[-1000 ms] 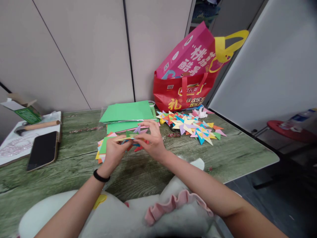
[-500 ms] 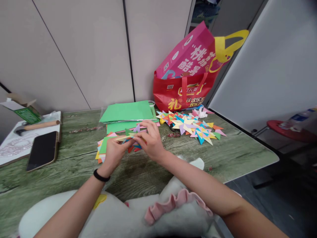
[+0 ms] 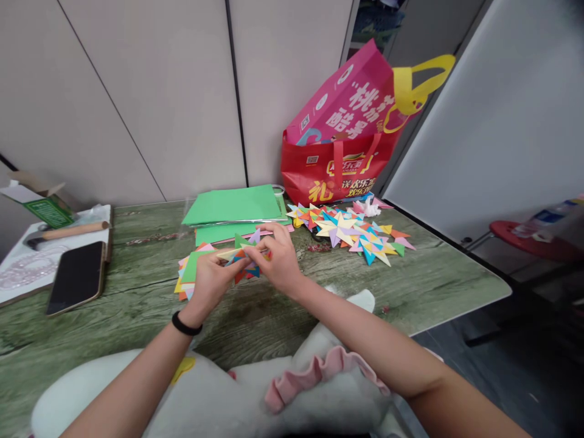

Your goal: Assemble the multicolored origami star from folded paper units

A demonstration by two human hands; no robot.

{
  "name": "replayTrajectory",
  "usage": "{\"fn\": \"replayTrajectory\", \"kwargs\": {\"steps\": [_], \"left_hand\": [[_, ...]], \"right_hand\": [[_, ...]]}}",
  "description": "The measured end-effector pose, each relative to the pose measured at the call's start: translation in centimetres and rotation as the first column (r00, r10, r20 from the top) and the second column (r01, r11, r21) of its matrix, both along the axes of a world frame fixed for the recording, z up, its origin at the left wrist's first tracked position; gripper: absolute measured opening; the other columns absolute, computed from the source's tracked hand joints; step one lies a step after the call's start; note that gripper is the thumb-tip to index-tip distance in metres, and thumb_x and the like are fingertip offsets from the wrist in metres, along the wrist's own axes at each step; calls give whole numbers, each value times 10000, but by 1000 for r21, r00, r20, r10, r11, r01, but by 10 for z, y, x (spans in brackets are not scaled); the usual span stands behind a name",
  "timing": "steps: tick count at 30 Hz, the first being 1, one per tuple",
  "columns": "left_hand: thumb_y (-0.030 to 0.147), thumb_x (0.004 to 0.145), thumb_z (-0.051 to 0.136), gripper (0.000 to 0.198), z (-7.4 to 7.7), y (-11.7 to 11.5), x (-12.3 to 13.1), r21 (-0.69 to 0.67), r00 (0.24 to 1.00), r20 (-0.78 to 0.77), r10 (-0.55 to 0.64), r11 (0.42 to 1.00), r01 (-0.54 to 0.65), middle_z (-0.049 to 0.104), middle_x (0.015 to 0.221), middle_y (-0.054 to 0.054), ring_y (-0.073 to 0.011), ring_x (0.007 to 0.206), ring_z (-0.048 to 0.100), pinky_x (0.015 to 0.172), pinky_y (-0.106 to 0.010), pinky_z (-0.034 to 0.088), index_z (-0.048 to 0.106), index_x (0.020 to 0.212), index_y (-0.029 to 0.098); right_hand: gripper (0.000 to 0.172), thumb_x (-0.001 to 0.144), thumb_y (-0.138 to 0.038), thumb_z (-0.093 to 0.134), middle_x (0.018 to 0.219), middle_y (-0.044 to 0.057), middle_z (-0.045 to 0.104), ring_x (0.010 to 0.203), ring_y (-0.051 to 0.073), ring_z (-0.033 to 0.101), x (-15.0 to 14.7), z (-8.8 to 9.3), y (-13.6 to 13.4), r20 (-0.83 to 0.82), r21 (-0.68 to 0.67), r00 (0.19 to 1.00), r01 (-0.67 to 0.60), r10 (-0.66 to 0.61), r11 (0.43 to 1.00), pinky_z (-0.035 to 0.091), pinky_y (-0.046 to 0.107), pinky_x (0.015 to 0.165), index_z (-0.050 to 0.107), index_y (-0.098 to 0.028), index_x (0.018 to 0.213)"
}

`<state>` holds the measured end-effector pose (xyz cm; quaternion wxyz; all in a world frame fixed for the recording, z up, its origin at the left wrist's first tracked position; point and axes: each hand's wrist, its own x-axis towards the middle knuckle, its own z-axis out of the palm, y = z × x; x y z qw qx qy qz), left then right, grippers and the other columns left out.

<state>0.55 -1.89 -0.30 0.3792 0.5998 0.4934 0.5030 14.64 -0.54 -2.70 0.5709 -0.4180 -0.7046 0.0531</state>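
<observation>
Both hands meet over the green wood-grain table (image 3: pixel 137 304), pinching a small folded paper piece (image 3: pixel 232 253) with yellow and green parts. My left hand (image 3: pixel 207 280), with a black band on its wrist, grips it from the left. My right hand (image 3: pixel 278 258) pinches its right end with fingers closed. Under the hands lies a small stack of coloured paper squares (image 3: pixel 189 271) with several folded stars (image 3: pixel 249 271) beside it.
A heap of folded paper stars (image 3: pixel 351 234) lies to the right, green paper sheets (image 3: pixel 232 207) behind. A red and pink shopping bag (image 3: pixel 347 140) stands at the wall. A black phone (image 3: pixel 75 277), a hammer (image 3: pixel 64 233) and a small box (image 3: pixel 39 201) are at the left. A plush toy (image 3: pixel 296 383) rests on my lap.
My right hand's fingers have shifted slightly left along the folded piece, closing in toward my left hand. Everything else is unchanged.
</observation>
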Motion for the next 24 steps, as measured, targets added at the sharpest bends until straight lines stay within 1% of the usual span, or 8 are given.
{"fn": "replayTrajectory", "kwargs": {"steps": [2,4,7,9,13,17,20,24], "left_hand": [[258,544,754,148,-1,0,-1,-33,1000,-12,8,999,-9,601,476,9,-92,438,461,412,-197,335,671,525,137],[262,536,764,174,-3,1,-1,-78,1000,-4,2,997,-2,578,450,8,-88,427,449,396,-195,315,658,512,127],[264,510,786,191,-6,4,-1,-145,991,120,-56,987,73,620,510,-10,-105,460,501,424,-206,371,674,556,117],[258,485,802,213,-8,6,-2,-190,974,210,-87,974,128,655,570,-25,-119,491,539,452,-217,413,683,587,114],[236,462,814,212,-9,7,-2,-228,959,254,-123,956,183,662,570,-23,-121,496,553,466,-219,435,687,585,120],[265,515,794,175,-7,6,-3,-169,977,136,-162,968,184,618,479,1,-95,422,494,400,-201,374,680,537,134],[283,521,791,178,-6,5,-3,-190,982,86,-166,965,179,620,465,-2,-94,396,481,369,-200,345,688,537,139],[264,456,821,218,-6,6,-4,-262,980,145,-133,950,168,680,555,-39,-138,478,572,438,-224,431,702,569,120]], "right_hand": [[242,742,-343,680,941,83,584,1016,211,536,1,0,1,-120,-78,993,-18,8,997,427,375,892,527,-187,636],[276,674,-359,725,887,53,593,914,194,575,1,1,2,-269,-199,962,-106,50,974,459,350,824,514,-190,728],[395,648,-350,727,791,9,610,747,157,600,2,3,5,-468,-325,862,-373,196,869,487,296,704,505,-179,927],[424,647,-325,720,731,-12,612,698,144,602,3,4,6,-521,-353,811,-489,267,798,485,268,661,519,-173,987],[362,567,-302,766,724,-1,642,675,146,601,5,5,7,-532,-391,792,-543,298,743,485,255,619,609,-176,867],[332,498,-303,797,680,-6,651,594,135,589,5,4,6,-629,-430,737,-594,247,679,488,258,572,637,-171,756],[350,450,-314,820,620,-16,644,528,122,572,5,4,5,-694,-450,688,-644,213,619,481,251,523,644,-168,715],[346,447,-297,817,642,-12,670,562,126,596,7,3,7,-696,-443,680,-659,230,608,495,245,545,665,-166,729]]}}
